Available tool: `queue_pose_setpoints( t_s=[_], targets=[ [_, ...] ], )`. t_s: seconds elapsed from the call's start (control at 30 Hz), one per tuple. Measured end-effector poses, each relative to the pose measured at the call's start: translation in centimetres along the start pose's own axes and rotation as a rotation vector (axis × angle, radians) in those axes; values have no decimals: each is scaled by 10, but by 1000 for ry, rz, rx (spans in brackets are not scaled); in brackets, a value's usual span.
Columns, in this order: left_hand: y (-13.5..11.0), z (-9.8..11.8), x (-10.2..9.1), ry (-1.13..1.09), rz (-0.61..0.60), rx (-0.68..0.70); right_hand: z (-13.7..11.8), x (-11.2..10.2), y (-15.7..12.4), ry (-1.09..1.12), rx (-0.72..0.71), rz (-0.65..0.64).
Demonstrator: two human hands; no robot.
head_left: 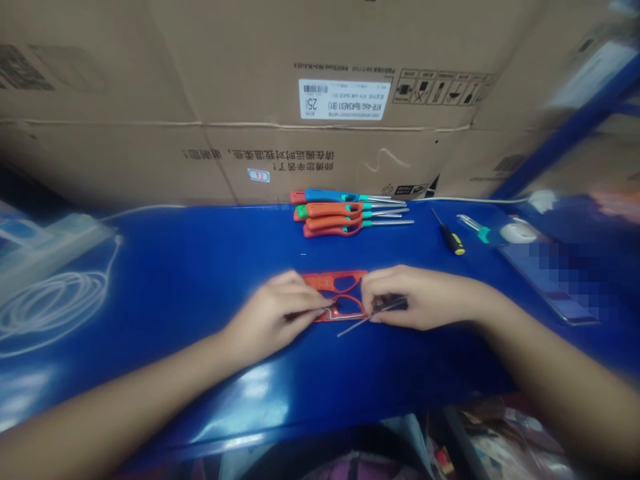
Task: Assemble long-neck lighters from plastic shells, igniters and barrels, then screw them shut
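Two halves of an opened lighter handle lie side by side on the blue table: an orange shell half (343, 282) farther away and a red shell half (350, 307) nearer me. A thin pale wire or strip (345, 318) runs along the nearer half. My left hand (280, 308) is closed, its thumb and fingertips pinching at the left part of the red half. My right hand (405, 297) is closed round a slim metal tool (353, 327) with a dark end, its tip pointing down-left. Its fingertips touch the right ends of the halves. The tool's exact kind is unclear.
Several stick lighters (335, 213) lie piled at the back before a large cardboard box (225, 80). A screwdriver (451, 240), a green-ended cutter (475, 229), a white mouse (519, 231) and a partly blurred phone (550, 283) are right. A coiled white cable (65, 300) lies left.
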State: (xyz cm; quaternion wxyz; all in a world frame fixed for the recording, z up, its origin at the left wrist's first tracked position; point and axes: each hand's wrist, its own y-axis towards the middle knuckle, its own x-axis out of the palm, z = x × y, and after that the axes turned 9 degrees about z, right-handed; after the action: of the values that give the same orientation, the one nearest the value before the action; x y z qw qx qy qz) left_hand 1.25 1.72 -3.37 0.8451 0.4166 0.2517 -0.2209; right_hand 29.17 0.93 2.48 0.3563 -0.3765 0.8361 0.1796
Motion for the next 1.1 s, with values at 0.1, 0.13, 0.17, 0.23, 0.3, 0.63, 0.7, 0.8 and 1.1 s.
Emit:
queue_pose_setpoints(
  t_s=[0.1, 0.13, 0.17, 0.23, 0.3, 0.63, 0.7, 0.8, 1.1],
  targets=[
    [0, 1, 1, 4, 14, -13, 0, 1, 1, -4, 17, -24],
    [0, 1, 1, 2, 14, -17, 0, 2, 2, -10, 23, -30],
    [0, 1, 2, 0, 10, -20, 0, 2, 2, -17, 29, -35],
    [0, 2, 2, -1, 3, -29, 1, 2, 2, -35, 33, -37],
    [-1, 2, 2, 2, 6, -42, 2, 2, 1, -51, 34, -35],
    [-2, 0, 4, 45, -4, -44, 3, 2, -1, -58, 40, -27],
    [-3, -1, 3, 68, -22, 3, 4, 2, -1, -65, 37, -23],
    [-3, 0, 0, 115, -51, 61, 3, 2, -1, -72, 29, -18],
    [-1, 18, -12, 366, -261, 113, 5, 3, 1, -90, 39, 15]
  ],
)
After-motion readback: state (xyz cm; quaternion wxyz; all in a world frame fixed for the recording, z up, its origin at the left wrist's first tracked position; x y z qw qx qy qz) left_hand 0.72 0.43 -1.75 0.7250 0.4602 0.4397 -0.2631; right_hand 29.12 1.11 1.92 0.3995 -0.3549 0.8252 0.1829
